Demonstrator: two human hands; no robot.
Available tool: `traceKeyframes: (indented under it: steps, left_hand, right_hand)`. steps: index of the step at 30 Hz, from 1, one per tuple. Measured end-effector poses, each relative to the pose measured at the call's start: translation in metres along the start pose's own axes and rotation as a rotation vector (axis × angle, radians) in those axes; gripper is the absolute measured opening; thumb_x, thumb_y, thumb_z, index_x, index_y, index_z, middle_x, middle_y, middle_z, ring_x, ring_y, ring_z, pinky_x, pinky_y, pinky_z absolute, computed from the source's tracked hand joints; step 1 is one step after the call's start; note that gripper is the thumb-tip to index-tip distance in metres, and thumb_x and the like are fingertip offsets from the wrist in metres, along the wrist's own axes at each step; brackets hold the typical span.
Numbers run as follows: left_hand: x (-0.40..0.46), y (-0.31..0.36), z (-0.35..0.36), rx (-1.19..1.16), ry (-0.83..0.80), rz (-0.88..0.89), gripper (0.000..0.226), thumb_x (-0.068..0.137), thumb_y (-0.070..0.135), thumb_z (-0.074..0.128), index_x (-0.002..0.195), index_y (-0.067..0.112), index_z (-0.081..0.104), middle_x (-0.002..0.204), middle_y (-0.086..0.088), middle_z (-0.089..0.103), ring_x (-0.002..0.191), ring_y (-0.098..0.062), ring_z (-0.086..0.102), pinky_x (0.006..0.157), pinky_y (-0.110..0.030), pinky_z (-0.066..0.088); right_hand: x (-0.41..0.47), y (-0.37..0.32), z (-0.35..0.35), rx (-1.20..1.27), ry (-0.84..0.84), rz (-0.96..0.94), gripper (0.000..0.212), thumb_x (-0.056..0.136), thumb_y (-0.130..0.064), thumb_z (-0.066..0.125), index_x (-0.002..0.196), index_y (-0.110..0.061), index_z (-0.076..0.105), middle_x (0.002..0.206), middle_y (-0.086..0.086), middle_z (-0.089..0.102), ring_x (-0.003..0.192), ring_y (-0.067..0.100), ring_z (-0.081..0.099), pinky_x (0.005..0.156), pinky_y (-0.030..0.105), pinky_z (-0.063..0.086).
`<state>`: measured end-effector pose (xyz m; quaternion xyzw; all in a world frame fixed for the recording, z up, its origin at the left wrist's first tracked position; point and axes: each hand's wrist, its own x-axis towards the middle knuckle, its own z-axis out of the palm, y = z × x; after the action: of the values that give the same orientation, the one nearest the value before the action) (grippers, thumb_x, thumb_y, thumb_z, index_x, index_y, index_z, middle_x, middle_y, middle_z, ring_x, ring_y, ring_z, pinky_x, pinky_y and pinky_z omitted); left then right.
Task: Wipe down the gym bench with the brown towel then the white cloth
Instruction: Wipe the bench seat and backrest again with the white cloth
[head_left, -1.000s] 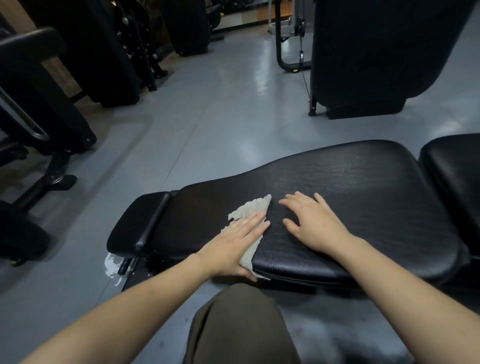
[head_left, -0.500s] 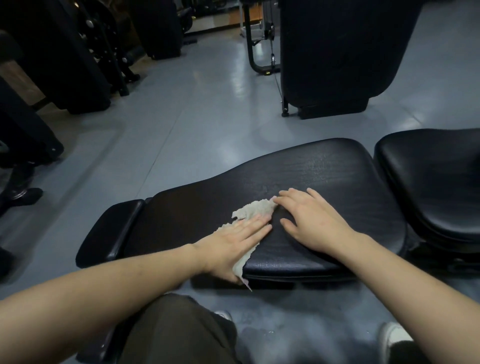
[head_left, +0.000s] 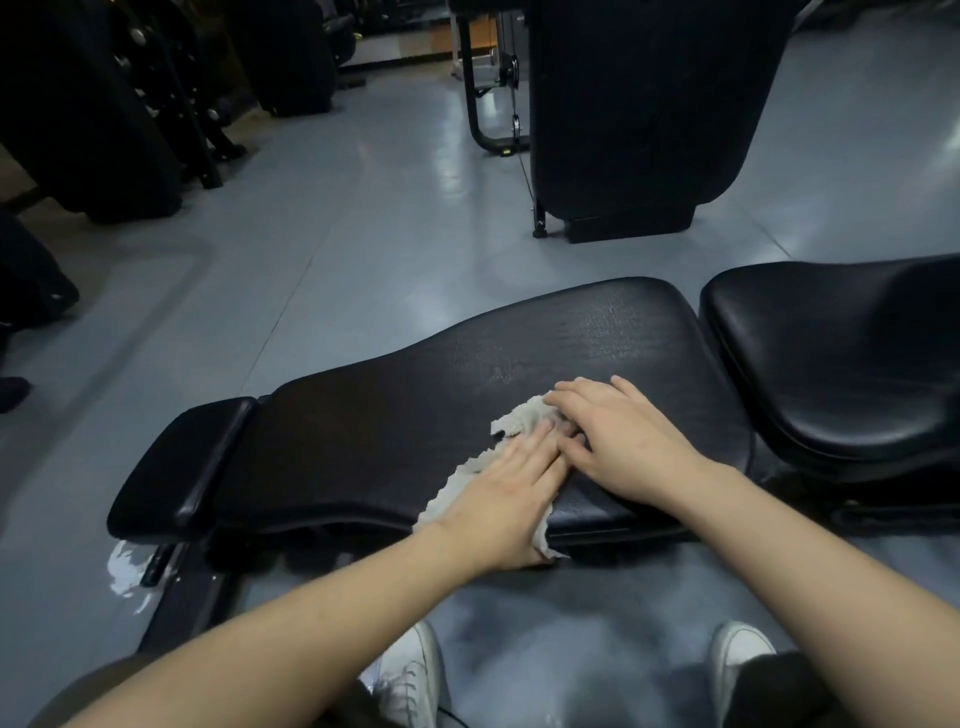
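A: What are the hands doing?
B: The left hand (head_left: 506, 491) is lying flat, fingers straight and together, pressing the white cloth (head_left: 522, 418) against the padded surface (head_left: 389, 441). The right hand (head_left: 618, 441) is resting palm down just beside it, fingers spread and relaxed, with its fingertips (head_left: 558, 400) touching the far end of the cloth. Neither hand is gripping anything.

A: Where is the cloth lying?
B: It is running diagonally across the surface, from under the right fingertips toward the near edge. Its near corner is hanging over that edge, below the left wrist. Most of its middle is hidden under the left hand.

A: How much room is showing around the hands?
B: Bare black padding is stretching to the left as far as a narrow headrest pad (head_left: 176, 467), and also beyond the hands toward the far edge. To the right, a gap is separating this pad from the seat pad (head_left: 841, 374). The near edge is sitting directly under the left palm.

A: And further out?
B: Grey floor (head_left: 363, 218) is lying open beyond the bench. A black machine (head_left: 634, 104) is standing well apart at the back. Two white shoes (head_left: 410, 680) are showing below, near the bench.
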<state>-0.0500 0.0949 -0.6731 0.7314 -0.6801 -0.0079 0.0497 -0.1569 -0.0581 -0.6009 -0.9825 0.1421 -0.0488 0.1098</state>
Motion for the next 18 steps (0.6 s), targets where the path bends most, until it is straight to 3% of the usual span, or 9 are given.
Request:
traceKeyframes:
  steps: [7,9,13,15,18]
  left_hand:
    - [0.023,0.033,-0.003,-0.046,0.016,0.018,0.115,0.076,0.058,0.075,0.158,0.009,0.011,0.167,-0.012,0.007,0.154,-0.03,-0.003,0.125,-0.047,0.004]
    - [0.03,0.043,-0.001,-0.048,0.038,0.003,0.114,0.076,0.06,0.073,0.159,0.01,0.012,0.167,-0.012,0.006,0.154,-0.03,-0.003,0.124,-0.05,0.009]
    - [0.023,0.035,-0.013,-0.107,0.03,-0.023,0.124,0.073,0.076,0.064,0.16,0.021,-0.005,0.168,0.0,-0.005,0.155,-0.023,-0.007,0.125,-0.044,0.005]
    - [0.013,0.025,-0.025,-0.146,0.01,-0.026,0.125,0.072,0.081,0.06,0.16,0.02,-0.004,0.168,0.002,-0.004,0.155,-0.021,-0.004,0.125,-0.043,0.009]
    - [-0.002,0.007,-0.032,-0.209,-0.013,-0.062,0.127,0.071,0.085,0.055,0.16,0.018,-0.006,0.168,0.004,-0.009,0.154,-0.011,-0.003,0.124,-0.04,0.013]
  right_hand:
    - [-0.028,0.01,-0.012,0.014,-0.005,0.014,0.05,0.098,-0.031,0.049,0.148,-0.025,0.043,0.157,-0.009,0.039,0.147,0.009,0.027,0.121,0.036,0.012]
    - [-0.037,0.015,-0.013,0.031,0.001,0.017,0.048,0.097,-0.031,0.051,0.145,-0.023,0.047,0.155,-0.006,0.043,0.144,0.012,0.035,0.119,0.037,0.021]
    - [-0.05,0.016,-0.016,0.101,0.014,0.015,0.049,0.097,-0.035,0.059,0.141,-0.016,0.051,0.153,0.001,0.047,0.134,0.02,0.049,0.111,0.036,0.037]
    - [-0.052,0.01,-0.014,0.077,-0.006,0.002,0.061,0.095,-0.052,0.05,0.146,-0.018,0.045,0.157,0.0,0.04,0.138,0.02,0.045,0.113,0.04,0.036]
    - [-0.049,0.0,-0.005,-0.008,-0.043,0.002,0.092,0.082,-0.075,0.021,0.156,-0.02,0.028,0.165,-0.001,0.025,0.149,0.016,0.028,0.122,0.041,0.021]
